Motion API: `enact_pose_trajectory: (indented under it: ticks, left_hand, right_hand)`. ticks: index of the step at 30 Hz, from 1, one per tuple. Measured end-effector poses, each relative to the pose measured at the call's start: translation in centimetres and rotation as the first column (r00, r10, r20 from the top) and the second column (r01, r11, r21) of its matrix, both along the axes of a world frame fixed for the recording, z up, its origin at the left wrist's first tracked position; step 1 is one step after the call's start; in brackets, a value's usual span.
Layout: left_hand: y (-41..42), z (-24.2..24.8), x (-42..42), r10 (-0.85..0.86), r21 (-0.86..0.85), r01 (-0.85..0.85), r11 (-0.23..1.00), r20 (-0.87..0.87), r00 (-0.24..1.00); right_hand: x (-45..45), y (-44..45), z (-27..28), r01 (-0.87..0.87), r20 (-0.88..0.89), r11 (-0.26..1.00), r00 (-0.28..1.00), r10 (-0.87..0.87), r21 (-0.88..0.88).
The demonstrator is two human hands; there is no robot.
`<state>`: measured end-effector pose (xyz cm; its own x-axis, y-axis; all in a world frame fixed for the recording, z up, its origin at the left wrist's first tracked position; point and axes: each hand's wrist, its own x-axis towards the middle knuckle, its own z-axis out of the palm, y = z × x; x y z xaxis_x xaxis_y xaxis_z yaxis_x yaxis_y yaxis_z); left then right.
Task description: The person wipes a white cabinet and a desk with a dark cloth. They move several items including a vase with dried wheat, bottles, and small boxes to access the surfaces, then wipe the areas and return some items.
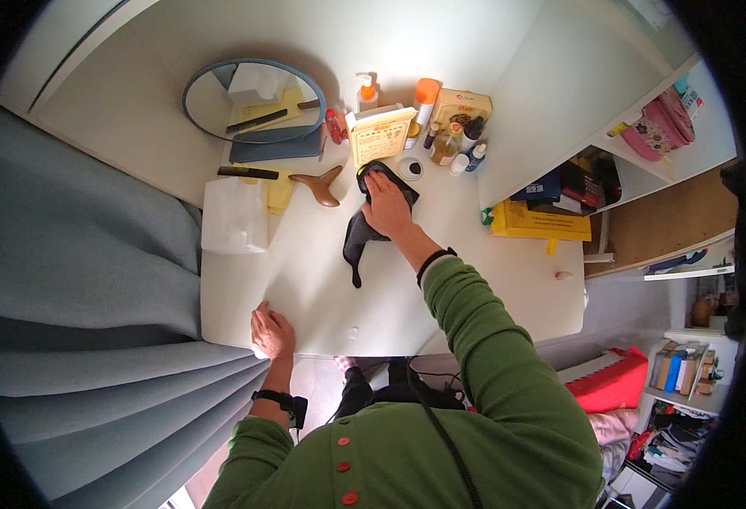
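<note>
My right hand [387,205] reaches across a white desk [411,292] and presses down on a dark grey cloth [358,245], its fingers over the cloth's bunched far end. One narrow end of the cloth trails on the desk towards me. My left hand [273,332] rests at the desk's front left edge with its fingers curled; whether anything is in it is hidden. Just beyond the cloth stands a cream printed box [380,141]. A small round white jar with a dark centre [410,168] sits beside my right fingertips. Left of the cloth lies a brown three-armed massage tool [322,187].
At the back left, a round mirror [252,98] stands near a black comb [249,172] and a white tissue pack [234,216]. Several bottles [447,145] crowd the back right. A yellow box [541,219] lies below the right shelf. Grey curtains [93,235] hang at the left.
</note>
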<state>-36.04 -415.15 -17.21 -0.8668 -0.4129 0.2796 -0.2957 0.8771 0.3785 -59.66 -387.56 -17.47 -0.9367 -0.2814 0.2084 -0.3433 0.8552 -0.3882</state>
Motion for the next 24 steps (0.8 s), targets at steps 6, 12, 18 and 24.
enact_pose_trajectory:
  ticks: [6, 12, 18, 24]
  left_hand:
    - [-0.2, 0.0, -0.1, -0.025, -0.005, 0.025, 1.0, -0.027, 0.999]
    - [0.2, 0.6, -0.1, 0.011, 0.02, -0.011, 1.0, 0.015, 1.0]
    - [0.4, 0.8, -0.2, 0.007, 0.032, -0.007, 0.999, 0.013, 1.0]
    - [0.0, 0.2, 0.0, 0.0, 0.005, 0.0, 1.0, -0.021, 1.0]
  right_hand:
    - [2.9, -1.5, -0.4, -0.028, 0.046, 0.998, 0.998, 0.031, -0.058]
    - [11.3, -1.4, 2.2, -0.23, 0.126, 0.965, 0.961, 0.246, -0.127]
    - [0.7, 1.6, 11.1, 0.16, 0.057, 0.894, 0.987, -0.15, -0.418]
    - [-5.9, 2.1, 15.8, 0.192, -0.049, 0.977, 0.979, -0.198, -0.096]
